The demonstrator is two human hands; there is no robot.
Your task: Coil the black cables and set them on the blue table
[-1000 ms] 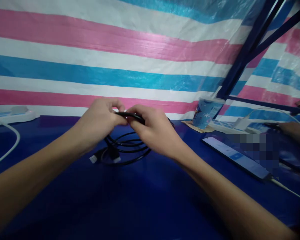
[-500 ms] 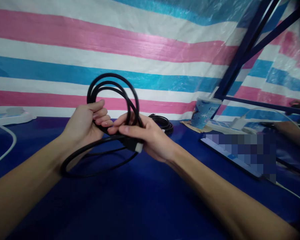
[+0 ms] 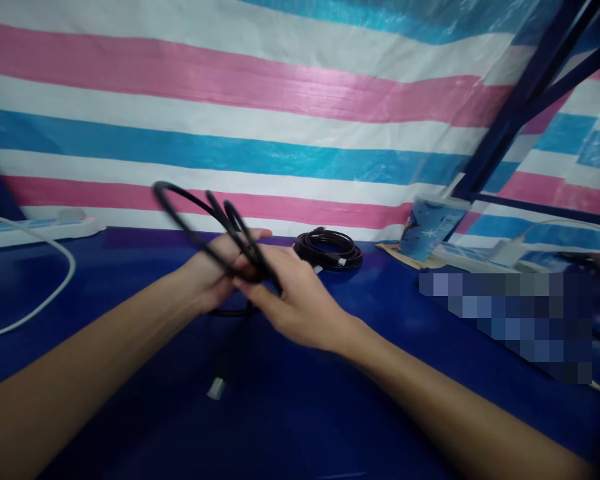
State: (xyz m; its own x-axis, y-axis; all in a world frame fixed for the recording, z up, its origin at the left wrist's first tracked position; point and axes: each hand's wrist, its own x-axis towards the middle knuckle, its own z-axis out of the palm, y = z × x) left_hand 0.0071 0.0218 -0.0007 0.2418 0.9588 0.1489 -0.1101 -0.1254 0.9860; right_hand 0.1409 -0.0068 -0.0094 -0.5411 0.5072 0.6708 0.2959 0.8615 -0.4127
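Both hands meet over the blue table (image 3: 130, 427), and between them they hold a black cable (image 3: 205, 213) wound into loops. His or her left hand (image 3: 215, 273) sits under the bundle with the fingers stretched forward rather than curled, so it looks more like a support than a grip; how firmly it holds, I cannot tell. The right hand (image 3: 293, 293) lies across the top, fingers closed on the strands where the loops cross, which seems to be what keeps the coil from springing apart. The loops tilt up and away to the left, clear of the table, while one loose end hangs down, its plug (image 3: 217, 387) dangling just above the surface (blurred, so the type is unclear).

Behind the hands, a second coil (image 3: 330, 248) lies flat on the table, well apart from them. Further right stands a blue cup (image 3: 427, 230) against the striped tarp (image 3: 280, 100). At far left a white cord (image 3: 45, 293) curves from a power strip (image 3: 40, 227).
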